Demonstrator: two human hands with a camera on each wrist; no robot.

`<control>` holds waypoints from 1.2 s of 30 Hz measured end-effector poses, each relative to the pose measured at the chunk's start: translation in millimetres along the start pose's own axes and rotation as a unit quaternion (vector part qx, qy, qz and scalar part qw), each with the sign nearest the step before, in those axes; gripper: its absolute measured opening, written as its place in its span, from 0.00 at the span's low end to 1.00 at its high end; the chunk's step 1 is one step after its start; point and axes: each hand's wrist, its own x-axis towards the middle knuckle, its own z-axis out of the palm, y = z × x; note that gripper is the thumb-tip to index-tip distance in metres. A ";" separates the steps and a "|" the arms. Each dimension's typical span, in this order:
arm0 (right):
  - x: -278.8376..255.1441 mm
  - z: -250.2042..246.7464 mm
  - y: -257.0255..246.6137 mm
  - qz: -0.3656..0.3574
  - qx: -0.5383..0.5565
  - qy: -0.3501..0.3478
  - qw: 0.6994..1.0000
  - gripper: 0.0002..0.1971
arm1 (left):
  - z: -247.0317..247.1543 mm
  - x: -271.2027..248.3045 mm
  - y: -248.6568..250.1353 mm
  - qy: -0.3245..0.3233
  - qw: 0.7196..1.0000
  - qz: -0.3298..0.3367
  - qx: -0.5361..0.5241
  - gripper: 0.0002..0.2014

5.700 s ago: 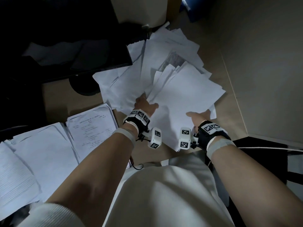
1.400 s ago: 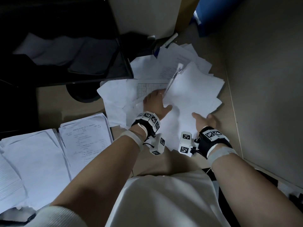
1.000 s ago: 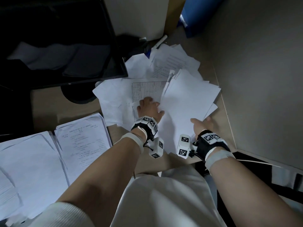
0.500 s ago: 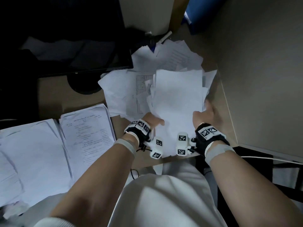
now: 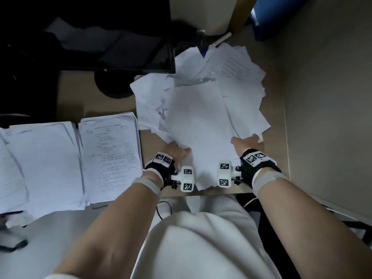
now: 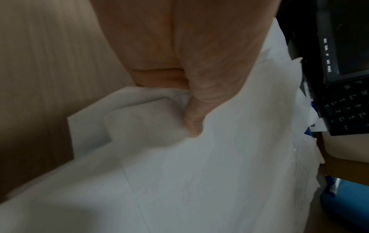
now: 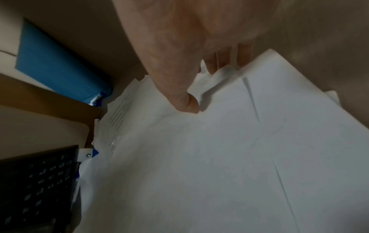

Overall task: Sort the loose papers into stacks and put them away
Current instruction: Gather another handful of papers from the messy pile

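A bundle of white sheets [image 5: 201,125] lies on the loose paper heap [image 5: 237,77] at the desk's right end. My left hand [image 5: 178,153] pinches the bundle's near left edge, thumb on top [image 6: 194,126], fingers underneath. My right hand [image 5: 244,141] grips the near right edge, thumb on top [image 7: 189,102], fingers curled under the sheets. The bundle [image 7: 219,157] is uneven, with corners sticking out. Two sorted stacks lie at the left: a printed one [image 5: 109,156] and a blank one [image 5: 44,166].
A black monitor [image 5: 90,33] on a round stand [image 5: 114,85] stands behind the papers. A keyboard [image 6: 347,107] lies near the heap. A blue folder [image 5: 269,19] and a marker [image 5: 222,40] sit at the back right. A partition wall [image 5: 326,97] bounds the desk's right side.
Both hands have drawn the gathered bundle toward the desk's front edge and lowered it flatter on the heap. The grip on both side edges has stayed.
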 end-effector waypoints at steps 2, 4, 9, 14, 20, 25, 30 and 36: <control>2.9 -4.3 -2.9 0.003 -0.008 -0.018 1.000 0.43 | 3.0 -10.5 17.1 0.018 0.998 0.021 0.053 0.28; 1.3 -8.1 -5.6 -0.011 0.006 -0.022 1.000 0.41 | 5.8 -9.3 27.7 0.034 0.996 0.042 0.071 0.23; 22.5 -15.3 5.1 -0.002 -0.017 -0.034 0.999 0.43 | 13.6 -6.6 69.1 0.007 0.994 0.080 0.076 0.20; 12.2 -42.6 -2.8 -0.009 -0.007 -0.057 0.998 0.27 | 21.2 2.1 103.4 0.116 0.945 0.110 0.286 0.24; 19.5 -39.2 -23.2 0.023 0.044 -0.086 0.995 0.42 | 30.0 8.7 116.4 0.105 0.944 0.088 0.300 0.34; 23.0 -33.0 -27.2 0.037 0.091 -0.098 0.990 0.42 | 24.2 18.2 116.4 0.050 0.968 0.121 0.215 0.40; 13.9 -24.2 -24.9 0.002 0.166 -0.099 0.981 0.28 | 28.3 13.2 120.0 0.036 0.984 0.151 0.082 0.37; 11.0 -43.7 1.0 0.045 0.138 -0.097 0.985 0.18 | 41.9 1.1 121.3 -0.035 0.976 0.162 0.140 0.15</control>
